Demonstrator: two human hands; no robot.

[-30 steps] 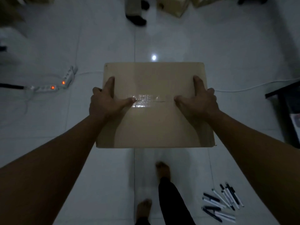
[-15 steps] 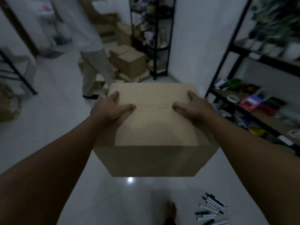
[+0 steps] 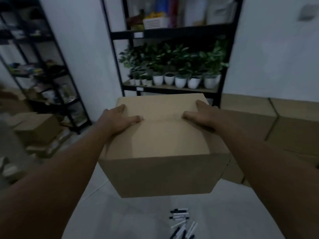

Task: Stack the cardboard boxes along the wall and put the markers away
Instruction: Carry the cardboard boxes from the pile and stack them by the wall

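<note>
Right now both hands are clamped on one closed cardboard box (image 3: 160,135), which hangs in the air in front of the body, clear of the floor. The left hand (image 3: 114,120) lies over the box's left top edge, thumb stretched across the lid toward the centre seam, the other fingers wrapped down the side out of sight. The right hand (image 3: 205,116) mirrors it on the right edge, thumb pointing inward. Neither hand is open; each presses the box from its side.

Just to the right, the stacked boxes (image 3: 283,128) already stand against the white wall (image 3: 276,57), their tops about level with the carried lid. Straight ahead is a black shelf (image 3: 172,31) carrying a row of potted plants (image 3: 181,81). Down on the pale floor (image 3: 103,218), the markers (image 3: 180,221) lie scattered, near the feet and well apart from the hands, not yet put away.

The step in hand looks like carrying this box to the row on the right. To do it well, keep the squeeze even so the box stays level, turn the whole body rather than twisting the arms, and step around the markers. Line an edge up with the neighbouring box before lowering.
</note>
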